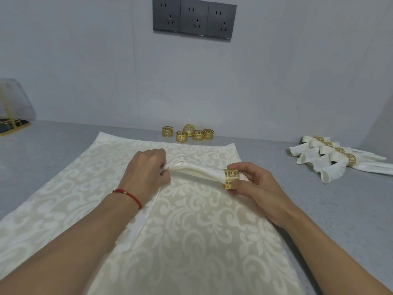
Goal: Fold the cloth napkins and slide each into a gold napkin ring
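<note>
A cream damask napkin (197, 170) is gathered into a narrow roll above a stack of flat napkins (191, 226). My left hand (146, 174) grips the roll's left end. My right hand (255, 186) pinches a gold napkin ring (230, 177) that sits around the roll's right end, with a little cloth tip poking out past it. Several loose gold rings (188, 134) stand at the back by the wall.
Several finished napkins in gold rings (331, 160) lie in a row at the right on the grey table (319, 209). A clear-lidded gold-trimmed tray (12, 122) sits at the far left. Dark wall sockets (194, 18) are above.
</note>
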{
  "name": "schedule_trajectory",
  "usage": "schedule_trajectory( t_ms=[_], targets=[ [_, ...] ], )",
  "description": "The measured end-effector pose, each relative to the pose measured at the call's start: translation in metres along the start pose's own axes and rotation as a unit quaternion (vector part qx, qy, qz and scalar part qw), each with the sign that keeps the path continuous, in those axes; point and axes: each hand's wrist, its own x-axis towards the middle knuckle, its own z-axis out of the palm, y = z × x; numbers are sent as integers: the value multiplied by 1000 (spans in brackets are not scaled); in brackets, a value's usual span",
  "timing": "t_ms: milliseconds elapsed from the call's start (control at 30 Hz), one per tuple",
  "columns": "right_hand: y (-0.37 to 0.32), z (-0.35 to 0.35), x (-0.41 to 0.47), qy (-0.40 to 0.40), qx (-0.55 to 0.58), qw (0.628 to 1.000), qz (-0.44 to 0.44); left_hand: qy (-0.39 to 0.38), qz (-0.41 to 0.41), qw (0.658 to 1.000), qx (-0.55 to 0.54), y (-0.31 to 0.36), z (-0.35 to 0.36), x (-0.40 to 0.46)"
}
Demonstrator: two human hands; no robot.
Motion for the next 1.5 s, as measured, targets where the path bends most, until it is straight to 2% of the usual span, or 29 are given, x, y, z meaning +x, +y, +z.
schedule_trajectory(
  t_ms=[200,267,400,533,633,800,900,1033,1233,1400,1500],
  targets=[
    [-6,9,-3,52,-206,975,-71,14,56,998,6,9,-3,0],
    [-8,11,-6,57,-289,951,-91,9,72,997,6,13,-3,-1],
    [-15,16,-9,51,-453,874,-170,8,98,995,2,22,-3,-4],
    [-22,39,-11,67,-505,847,-152,9,141,990,-2,32,-2,-6],
    [-20,50,-11,120,-425,887,-136,33,160,986,-19,43,-2,-9],
    [-20,50,-11,151,-261,948,-98,96,184,977,-53,46,-2,-9],
    [-21,49,-11,178,-263,945,-81,118,196,972,-59,44,-3,-8],
    [-22,51,-11,171,-251,949,-84,131,202,968,-66,42,-3,-8],
    [-33,37,-11,95,-55,993,-43,132,215,965,-73,44,-5,-9],
    [-35,28,-9,56,-10,998,-5,143,248,956,-63,46,-10,-9],
    [-32,22,-8,62,-10,998,31,145,295,943,-45,51,-11,-11]
  ],
)
